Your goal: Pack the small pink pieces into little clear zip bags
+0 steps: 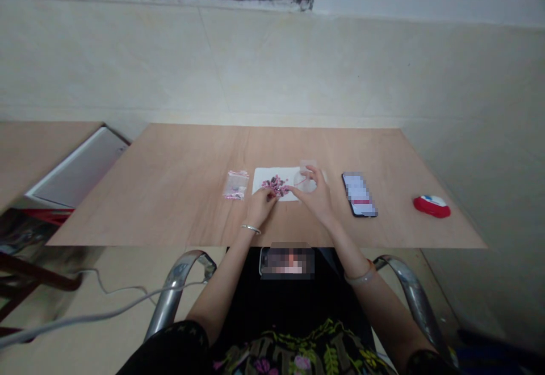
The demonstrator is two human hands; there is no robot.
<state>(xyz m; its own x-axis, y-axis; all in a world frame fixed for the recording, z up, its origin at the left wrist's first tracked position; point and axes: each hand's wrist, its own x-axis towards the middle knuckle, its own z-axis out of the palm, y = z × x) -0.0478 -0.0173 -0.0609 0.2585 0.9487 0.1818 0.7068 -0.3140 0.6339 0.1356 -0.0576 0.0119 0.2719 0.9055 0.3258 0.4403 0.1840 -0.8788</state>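
A small pile of pink and purple beads point(276, 184) lies on a white sheet or shallow tray point(259, 175). At the pile's near left edge is my left hand point(260, 205), its thumb and fingers pinched together. What is between those fingertips, if anything, is too small to tell. My right hand point(319, 196) is on the other side, with thumb and fingers apart. Its thumb tip reaches the right edge of the pile, and the other fingertips are over a clear plastic piece point(303, 179) on the white surface.
A small zip bag point(235, 186) with pink bits lies to the left. To the right are a phone point(360, 194) and a red and white object point(431, 205). Another phone point(286, 262) rests on my lap. A grey cable point(106, 311) crosses at lower left.
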